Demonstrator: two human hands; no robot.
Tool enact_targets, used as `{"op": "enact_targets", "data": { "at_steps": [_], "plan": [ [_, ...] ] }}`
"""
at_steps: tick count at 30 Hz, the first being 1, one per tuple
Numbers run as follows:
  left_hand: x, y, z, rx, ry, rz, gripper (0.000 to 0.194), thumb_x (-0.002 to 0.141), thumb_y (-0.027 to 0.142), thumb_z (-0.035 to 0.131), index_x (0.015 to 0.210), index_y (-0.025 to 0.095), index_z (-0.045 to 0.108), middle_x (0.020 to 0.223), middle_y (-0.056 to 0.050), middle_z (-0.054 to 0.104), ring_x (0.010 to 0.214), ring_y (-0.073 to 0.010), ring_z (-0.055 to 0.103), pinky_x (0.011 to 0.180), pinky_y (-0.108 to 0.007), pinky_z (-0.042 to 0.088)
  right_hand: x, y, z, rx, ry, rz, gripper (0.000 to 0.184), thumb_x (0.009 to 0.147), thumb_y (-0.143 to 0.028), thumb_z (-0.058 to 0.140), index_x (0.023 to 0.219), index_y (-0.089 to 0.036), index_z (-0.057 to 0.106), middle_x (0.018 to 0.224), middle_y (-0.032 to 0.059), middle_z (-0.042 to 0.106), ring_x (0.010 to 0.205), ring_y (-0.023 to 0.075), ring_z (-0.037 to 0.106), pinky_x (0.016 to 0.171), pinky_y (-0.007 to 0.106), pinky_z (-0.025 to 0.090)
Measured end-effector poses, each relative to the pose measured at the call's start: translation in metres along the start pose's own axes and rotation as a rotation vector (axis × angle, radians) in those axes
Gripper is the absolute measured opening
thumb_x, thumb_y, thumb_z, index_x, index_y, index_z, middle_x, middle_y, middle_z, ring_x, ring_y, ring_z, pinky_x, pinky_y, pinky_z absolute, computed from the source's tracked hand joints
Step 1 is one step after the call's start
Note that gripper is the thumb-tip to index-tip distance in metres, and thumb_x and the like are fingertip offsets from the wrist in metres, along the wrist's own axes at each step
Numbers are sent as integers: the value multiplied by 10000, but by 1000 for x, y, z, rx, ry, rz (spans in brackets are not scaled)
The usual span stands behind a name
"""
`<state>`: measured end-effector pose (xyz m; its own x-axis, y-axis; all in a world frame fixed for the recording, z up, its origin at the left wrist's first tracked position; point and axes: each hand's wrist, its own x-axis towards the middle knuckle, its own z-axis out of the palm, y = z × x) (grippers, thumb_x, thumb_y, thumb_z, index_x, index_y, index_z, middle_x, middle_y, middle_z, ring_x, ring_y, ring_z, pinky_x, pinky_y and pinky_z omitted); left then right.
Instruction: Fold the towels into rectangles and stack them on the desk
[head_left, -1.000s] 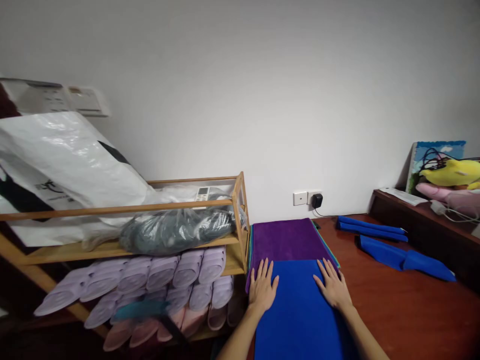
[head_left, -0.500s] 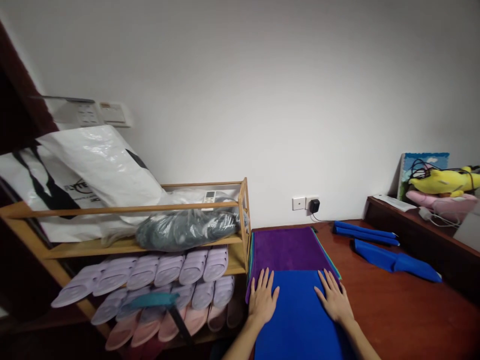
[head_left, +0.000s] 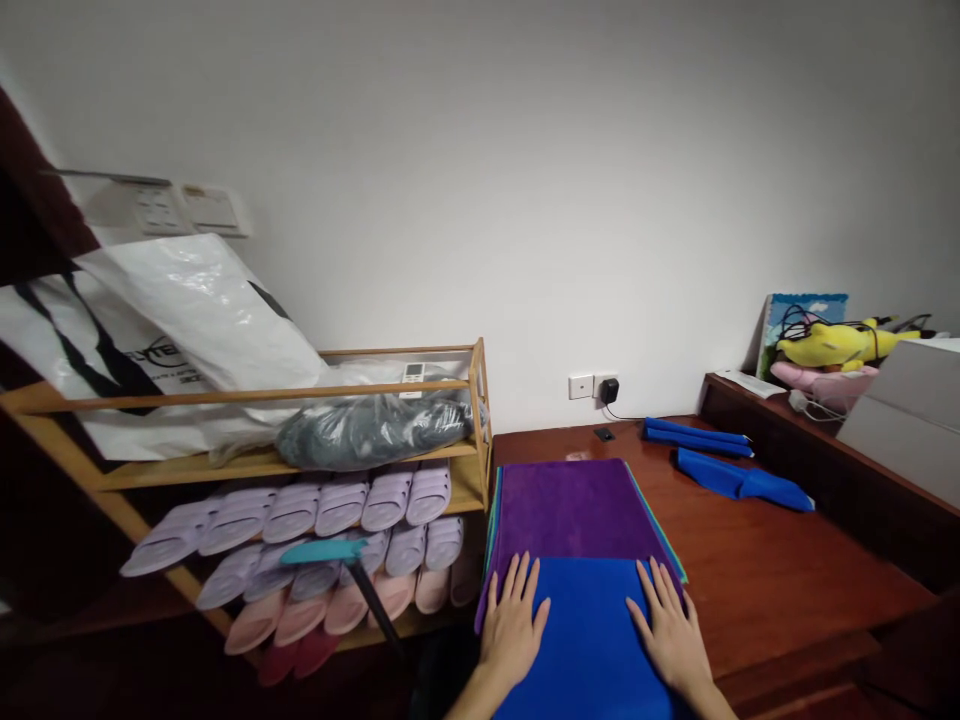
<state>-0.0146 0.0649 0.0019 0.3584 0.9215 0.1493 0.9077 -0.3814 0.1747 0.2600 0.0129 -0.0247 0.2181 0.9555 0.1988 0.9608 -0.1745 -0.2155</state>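
My left hand [head_left: 514,628] lies flat with fingers stretched on the left edge of a blue sheet of cloth or felt [head_left: 586,640]. On its right edge my right hand [head_left: 672,630] rests the same way, fingers apart. Under the blue sheet is a larger purple sheet [head_left: 566,508], showing beyond it toward the wall. Thin green and teal edges of more sheets peek out beneath the purple one. The stack lies on a reddish-brown wooden table [head_left: 765,570]. Neither hand grips anything; the near end of the blue sheet runs out of view.
Two folded blue pieces [head_left: 742,480] lie at the back right. A raised ledge [head_left: 739,400] there bears a yellow plush toy [head_left: 832,345] and a white box [head_left: 911,400]. Left stands a wooden rack [head_left: 480,430] with slippers [head_left: 386,500] and a white bag [head_left: 202,320]. A black plug [head_left: 609,390] sits in the wall.
The stack has slid toward me with both hands flat on it, uncovering a strip of table and a small black piece near the wall. The view has shifted slightly right.
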Motion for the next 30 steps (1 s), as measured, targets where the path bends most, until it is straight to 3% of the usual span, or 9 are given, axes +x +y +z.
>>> {"op": "enact_targets", "data": {
  "at_steps": [4, 7, 12, 17, 20, 24, 28, 30],
  "plan": [
    [-31, 7, -1, -35, -9, 14, 551, 940, 479, 215, 1454, 297, 131, 1527, 1, 203, 1394, -242, 187, 1116, -515, 166, -30, 8, -1, 33, 16, -10, 670, 846, -647, 262, 1429, -317, 241, 1510, 10, 268, 1381, 222, 250, 1084, 483, 263],
    [-36, 9, -13, -112, -67, 4, 545, 935, 493, 226, 1439, 286, 248, 1503, -24, 297, 1376, -248, 239, 1101, -496, 194, -32, 18, -11, 90, -5, -28, 652, 833, -650, 307, 1396, -322, 338, 1477, 36, 353, 1350, 250, 313, 1064, 500, 277],
    [-8, -5, -41, -227, -128, -59, 425, 918, 372, 340, 1297, 229, 466, 1359, -92, 479, 1303, -262, 343, 1080, -466, 184, 9, 44, -39, 302, -155, -70, 417, 850, -540, 360, 1150, -343, 572, 1229, 34, 597, 1195, 254, 464, 1036, 510, 262],
    [18, -27, -49, -310, -208, -20, 233, 743, 251, 597, 976, 238, 582, 1056, -20, 610, 1117, -237, 485, 966, -378, 318, 41, 59, -46, 392, -230, -11, 218, 653, -377, 601, 839, -264, 617, 971, 41, 659, 1006, 286, 532, 948, 560, 306],
    [23, -35, -58, -381, -236, -16, 190, 657, 261, 684, 807, 218, 575, 908, 10, 585, 962, -203, 517, 866, -315, 359, 46, 61, -47, 469, -259, -9, 215, 596, -375, 625, 747, -230, 574, 848, 32, 639, 894, 258, 551, 881, 484, 378],
    [20, -43, -85, -539, -231, 16, 249, 621, 380, 718, 698, 213, 550, 810, 42, 538, 857, -165, 492, 780, -265, 368, 43, 67, -62, 638, -285, -77, 326, 673, -531, 549, 752, -217, 510, 738, -5, 563, 741, 168, 520, 690, 285, 426],
    [11, -47, -120, -725, -243, 57, 296, 640, 457, 685, 685, 202, 543, 643, 70, 484, 681, -128, 471, 637, -235, 367, 37, 68, -98, 923, -315, -100, 387, 672, -573, 605, 729, -199, 522, 581, -55, 404, 568, 105, 400, 543, 236, 334],
    [7, -46, -138, -795, -230, 70, 293, 624, 435, 700, 670, 193, 541, 613, 71, 477, 650, -121, 462, 613, -232, 358, 33, 64, -123, 993, -310, -106, 390, 666, -563, 640, 717, -183, 573, 556, -54, 398, 548, 98, 381, 534, 237, 320]
  ]
}}
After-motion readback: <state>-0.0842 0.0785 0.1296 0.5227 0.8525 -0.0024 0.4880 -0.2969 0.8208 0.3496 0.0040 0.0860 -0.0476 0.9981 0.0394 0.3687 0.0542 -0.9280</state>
